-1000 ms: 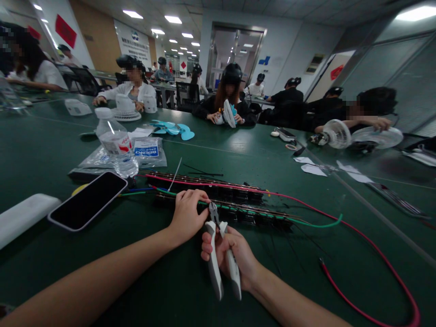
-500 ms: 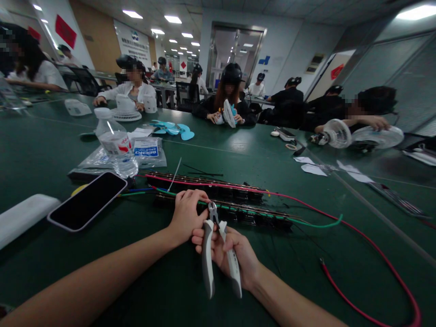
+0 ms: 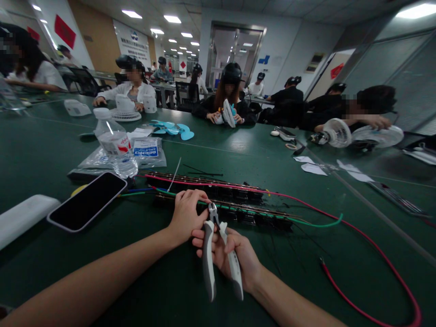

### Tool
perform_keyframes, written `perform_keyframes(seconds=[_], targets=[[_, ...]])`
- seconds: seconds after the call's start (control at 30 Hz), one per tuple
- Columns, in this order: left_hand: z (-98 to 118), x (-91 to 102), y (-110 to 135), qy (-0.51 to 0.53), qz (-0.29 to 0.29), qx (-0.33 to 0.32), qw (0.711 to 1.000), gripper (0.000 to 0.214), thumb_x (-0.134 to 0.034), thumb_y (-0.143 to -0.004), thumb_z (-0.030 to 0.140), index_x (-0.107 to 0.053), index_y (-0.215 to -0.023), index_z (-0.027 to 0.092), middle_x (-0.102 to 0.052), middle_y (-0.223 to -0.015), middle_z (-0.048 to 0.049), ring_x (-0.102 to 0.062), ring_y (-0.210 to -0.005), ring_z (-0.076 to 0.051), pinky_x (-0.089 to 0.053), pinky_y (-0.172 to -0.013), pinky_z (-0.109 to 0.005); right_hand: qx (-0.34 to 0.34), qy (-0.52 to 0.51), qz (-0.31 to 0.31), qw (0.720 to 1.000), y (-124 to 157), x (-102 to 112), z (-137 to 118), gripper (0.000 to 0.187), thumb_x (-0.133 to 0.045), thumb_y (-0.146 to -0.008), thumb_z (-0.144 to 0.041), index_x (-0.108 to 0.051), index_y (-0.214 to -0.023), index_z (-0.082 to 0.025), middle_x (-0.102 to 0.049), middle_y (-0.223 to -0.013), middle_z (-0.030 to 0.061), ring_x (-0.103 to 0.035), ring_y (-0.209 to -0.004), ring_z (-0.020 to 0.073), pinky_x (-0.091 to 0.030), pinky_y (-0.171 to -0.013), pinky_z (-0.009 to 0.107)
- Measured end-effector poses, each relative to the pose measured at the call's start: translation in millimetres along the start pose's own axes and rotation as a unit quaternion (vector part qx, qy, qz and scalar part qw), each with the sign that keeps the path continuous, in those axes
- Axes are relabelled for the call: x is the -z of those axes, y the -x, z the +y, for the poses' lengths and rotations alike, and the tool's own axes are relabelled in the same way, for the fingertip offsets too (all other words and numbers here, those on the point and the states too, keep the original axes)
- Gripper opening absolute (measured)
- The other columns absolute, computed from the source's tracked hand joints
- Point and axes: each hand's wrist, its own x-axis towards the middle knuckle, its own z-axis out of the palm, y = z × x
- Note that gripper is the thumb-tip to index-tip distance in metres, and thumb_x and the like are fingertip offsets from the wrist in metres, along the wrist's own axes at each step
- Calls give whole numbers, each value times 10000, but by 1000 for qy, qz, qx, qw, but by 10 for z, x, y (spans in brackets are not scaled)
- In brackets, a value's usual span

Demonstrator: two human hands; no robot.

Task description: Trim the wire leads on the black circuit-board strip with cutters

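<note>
In my right hand (image 3: 245, 256) is a pair of diagonal cutters (image 3: 209, 259) with white and grey handles. The handles stand apart, and the jaws point away from me at the near black strip (image 3: 254, 219). My left hand (image 3: 186, 215) closes over this strip, its fingertips beside the cutter jaws; what lies under the fingers is hidden. A green wire (image 3: 318, 225) runs along the near strip. Behind it lies a second black strip (image 3: 197, 180) with a red wire (image 3: 289, 197) along it. A white cable tie (image 3: 175, 172) sticks up left of my left hand.
At left lie a phone (image 3: 87, 202), a white case (image 3: 29, 218) and a water bottle (image 3: 117, 145) beside a plastic bag (image 3: 150, 152). Loose black ties (image 3: 204, 174) lie behind the strips. The red wire loops round at right. Co-workers sit across the table with fan parts (image 3: 173, 128).
The cutter handles have shifted very slightly right and toward me. Both hands otherwise keep their places at the strip.
</note>
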Motion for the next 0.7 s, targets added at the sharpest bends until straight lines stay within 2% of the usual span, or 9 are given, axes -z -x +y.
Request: perform_keyframes(seconds=[0.33, 0.7], targets=[[-10, -5, 4, 5, 3, 2, 1000, 184, -613, -700, 149, -535, -854, 212, -626, -886, 16, -540, -892, -191, -280, -923, -395, -3, -6, 4, 1000, -12, 15, 0, 443, -391, -543, -54, -548, -957, -90, -629, -1017, 145, -600, -930, 232, -412, -867, 450], [22, 17, 9, 1, 0, 6, 1000, 179, -603, -703, 138, -530, -848, 211, -624, -892, 13, -542, -890, -189, -281, -923, -394, 25, -13, 23, 999, -23, -19, 32, 378, -397, -548, -44, -536, -890, -123, -618, -854, 82, -594, -778, 187, -460, -759, 399]])
